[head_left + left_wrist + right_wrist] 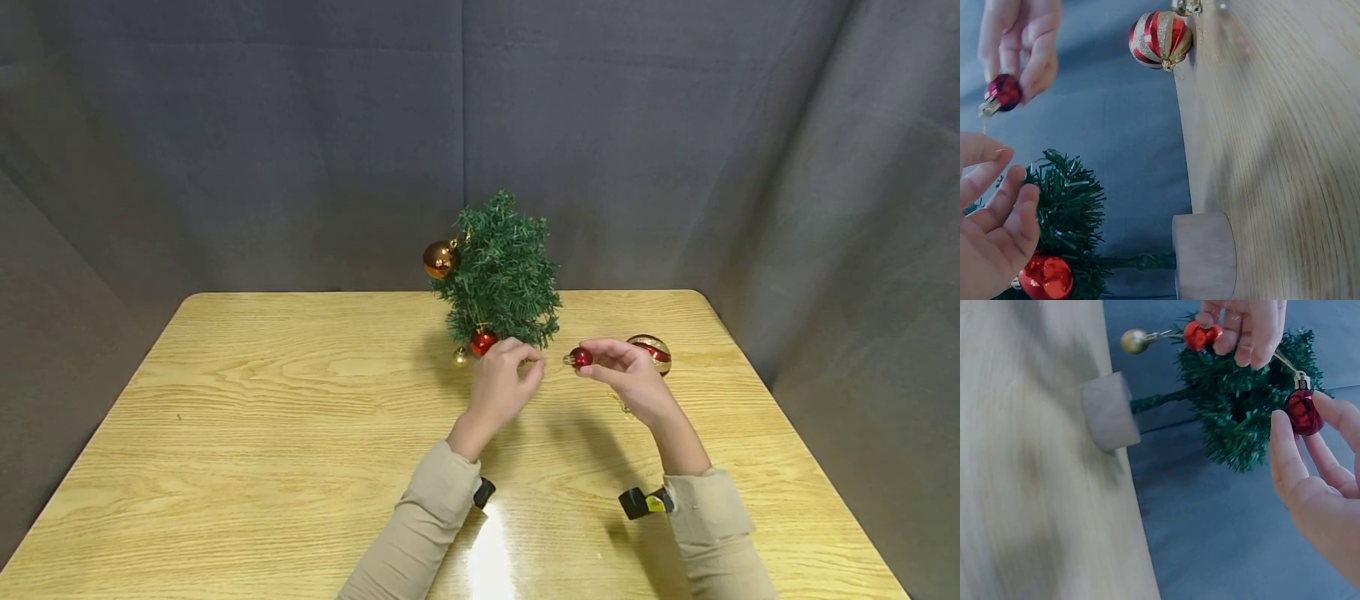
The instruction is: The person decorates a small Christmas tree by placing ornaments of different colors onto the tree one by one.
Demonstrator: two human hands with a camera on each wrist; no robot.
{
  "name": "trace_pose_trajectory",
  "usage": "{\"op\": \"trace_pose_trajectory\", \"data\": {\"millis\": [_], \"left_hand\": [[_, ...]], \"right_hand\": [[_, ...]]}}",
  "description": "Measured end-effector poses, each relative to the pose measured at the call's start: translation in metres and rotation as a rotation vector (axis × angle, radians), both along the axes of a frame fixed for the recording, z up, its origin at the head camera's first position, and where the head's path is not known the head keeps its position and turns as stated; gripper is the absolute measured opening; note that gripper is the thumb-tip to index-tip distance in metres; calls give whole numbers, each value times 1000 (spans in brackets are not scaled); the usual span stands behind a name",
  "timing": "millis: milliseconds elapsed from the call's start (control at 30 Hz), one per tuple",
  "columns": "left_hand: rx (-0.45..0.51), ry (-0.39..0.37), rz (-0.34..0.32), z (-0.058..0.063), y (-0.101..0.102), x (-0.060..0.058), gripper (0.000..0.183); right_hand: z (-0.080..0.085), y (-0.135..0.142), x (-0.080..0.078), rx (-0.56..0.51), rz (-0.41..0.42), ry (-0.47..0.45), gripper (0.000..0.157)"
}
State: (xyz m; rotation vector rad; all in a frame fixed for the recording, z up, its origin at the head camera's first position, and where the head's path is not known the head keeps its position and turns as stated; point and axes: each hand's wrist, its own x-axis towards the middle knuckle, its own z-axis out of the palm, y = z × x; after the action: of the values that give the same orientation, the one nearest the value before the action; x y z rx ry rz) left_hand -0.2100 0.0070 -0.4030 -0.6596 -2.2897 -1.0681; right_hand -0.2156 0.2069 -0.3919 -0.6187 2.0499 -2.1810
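Observation:
My right hand (pixel 637 382) pinches a small dark red Christmas bauble (pixel 1303 414) between thumb and fingertips, its gold cap toward my left hand (pixel 497 385). From that cap a thin gold string (pixel 1285 361) runs up to the left hand, whose thumb and fingertips pinch it. Both hands are in front of a small green artificial Christmas tree (pixel 504 258). A bright red bauble (pixel 1052 279) hangs low on the tree, right beside the left hand. A small gold bauble (pixel 1134 341) hangs near it, and a copper bauble (pixel 439 260) hangs at the upper left.
The tree stands on a round wooden base (pixel 1210 257). Behind the right hand lies a red and gold striped ball (pixel 654 353), with a gold string (pixel 621 405) close by on the wooden table (pixel 247 433). A dark grey curtain (pixel 300 150) hangs around the table.

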Motion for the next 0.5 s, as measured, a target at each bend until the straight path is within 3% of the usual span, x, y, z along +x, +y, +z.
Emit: {"op": "trace_pose_trajectory", "data": {"millis": [200, 300, 500], "left_hand": [[29, -86, -73, 0, -2, -1, 11], [53, -123, -111, 2, -1, -1, 11], [113, -132, -119, 7, -1, -3, 8]], "right_hand": [[-13, 1, -4, -37, 54, -13, 39], [-17, -2, -5, -27, 66, -11, 33], [-24, -10, -4, 39, 65, -63, 23]]}}
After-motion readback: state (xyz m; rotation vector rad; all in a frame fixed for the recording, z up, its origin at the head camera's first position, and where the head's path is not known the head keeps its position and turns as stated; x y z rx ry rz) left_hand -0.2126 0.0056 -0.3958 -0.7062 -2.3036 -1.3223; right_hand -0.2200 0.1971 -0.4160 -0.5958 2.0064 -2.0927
